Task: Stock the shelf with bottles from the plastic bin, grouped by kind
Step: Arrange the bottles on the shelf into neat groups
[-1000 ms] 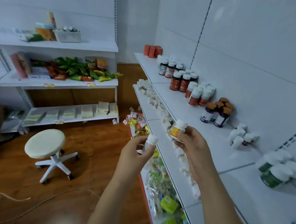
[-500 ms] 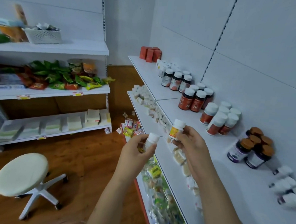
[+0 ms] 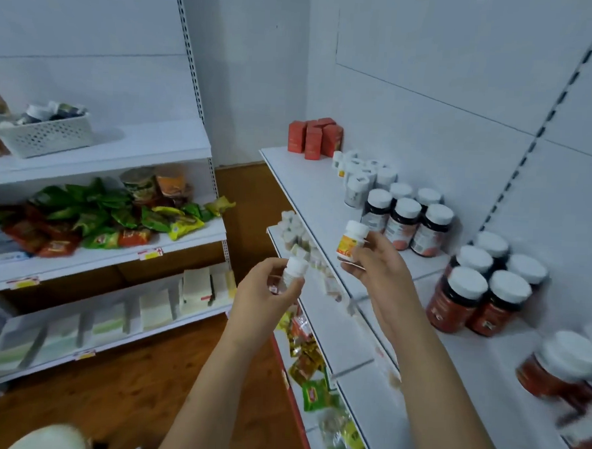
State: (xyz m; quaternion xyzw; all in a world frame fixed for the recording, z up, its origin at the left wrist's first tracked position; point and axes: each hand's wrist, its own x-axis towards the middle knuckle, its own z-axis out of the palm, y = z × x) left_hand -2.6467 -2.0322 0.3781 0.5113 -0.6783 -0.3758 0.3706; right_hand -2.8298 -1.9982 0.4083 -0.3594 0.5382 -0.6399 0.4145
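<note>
One white metal shelf (image 3: 326,205) carries grouped white-capped bottles. Right hand (image 3: 380,266), fingers curled, grips a small orange-labelled white-capped bottle (image 3: 351,240) above its front edge. Left hand (image 3: 263,291) pinches a smaller white-capped bottle (image 3: 294,272), beside and lower.

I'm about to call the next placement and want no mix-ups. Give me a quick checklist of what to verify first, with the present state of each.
1. Right hand has a firm hold on the yellow-label bottle: ok, fingers curl round it, cap up.
2. Left hand holds the small white bottle: ok, though its label is hidden.
3. Matching group for the yellow-label bottle: cannot tell; one in the white bottles by the red boxes shows some yellow.
4. Free shelf space in front of those groups: ok.
5. Groups so far sorted by kind: ok, where sharp; the nearest bottles are blurred.
</note>
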